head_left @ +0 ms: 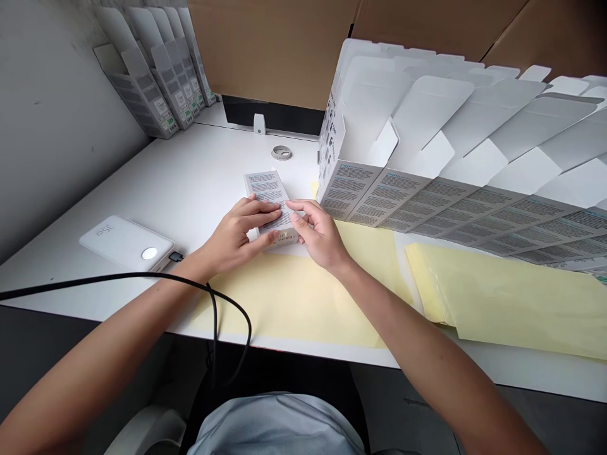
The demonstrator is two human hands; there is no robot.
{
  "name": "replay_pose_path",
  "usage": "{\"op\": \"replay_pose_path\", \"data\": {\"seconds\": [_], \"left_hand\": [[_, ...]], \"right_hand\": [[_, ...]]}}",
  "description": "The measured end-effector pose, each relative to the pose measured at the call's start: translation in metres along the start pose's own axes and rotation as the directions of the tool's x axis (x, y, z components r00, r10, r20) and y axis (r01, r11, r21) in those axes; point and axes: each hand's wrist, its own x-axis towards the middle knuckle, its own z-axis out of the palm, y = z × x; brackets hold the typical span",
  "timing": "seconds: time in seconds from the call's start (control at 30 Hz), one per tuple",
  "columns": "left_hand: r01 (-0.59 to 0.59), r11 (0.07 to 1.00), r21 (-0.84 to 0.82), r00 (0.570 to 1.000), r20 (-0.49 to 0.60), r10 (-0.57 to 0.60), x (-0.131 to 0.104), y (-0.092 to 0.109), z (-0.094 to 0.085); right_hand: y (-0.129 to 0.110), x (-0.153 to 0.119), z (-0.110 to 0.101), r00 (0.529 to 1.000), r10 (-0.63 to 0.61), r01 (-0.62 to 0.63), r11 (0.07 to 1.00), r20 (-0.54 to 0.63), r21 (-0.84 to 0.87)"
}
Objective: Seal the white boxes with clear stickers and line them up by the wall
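A small grey-white carton with printed text and a barcode on its near end lies at the middle of the desk, partly over a yellow sheet. My left hand rests on its left side, fingers over the printed face and thumb at the near end. On the other side, my right hand closes around the carton's right edge, with the index finger on top and lower fingers partly hidden. Both hands hold the carton, which covers some of the fingertips.
Open-topped cartons form a long row at right; more cartons stand back left. Yellow sheets lie stacked at right. A white power bank with a black cable lies left. A ring-shaped roll sits behind the carton.
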Motion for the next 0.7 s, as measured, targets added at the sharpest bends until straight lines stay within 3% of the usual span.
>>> {"op": "replay_pose_path", "data": {"seconds": [0.23,0.37,0.7], "left_hand": [[-0.048,0.999,0.007,0.999,0.002,0.048,-0.0011,-0.0002,-0.0022],[-0.042,0.999,0.009,0.999,0.001,0.042,0.0003,0.0013,-0.0008],[0.175,0.982,-0.074,0.981,-0.068,-0.180,0.0032,0.0085,0.0030]], "right_hand": [[0.0036,-0.0033,0.0032,0.993,-0.114,0.112,0.983,-0.007,-0.146],[0.0048,-0.0036,-0.0002,0.992,-0.122,0.127,0.982,0.041,-0.138],[-0.0021,-0.0048,-0.0034,0.997,-0.041,0.043,0.999,0.066,-0.030]]}}
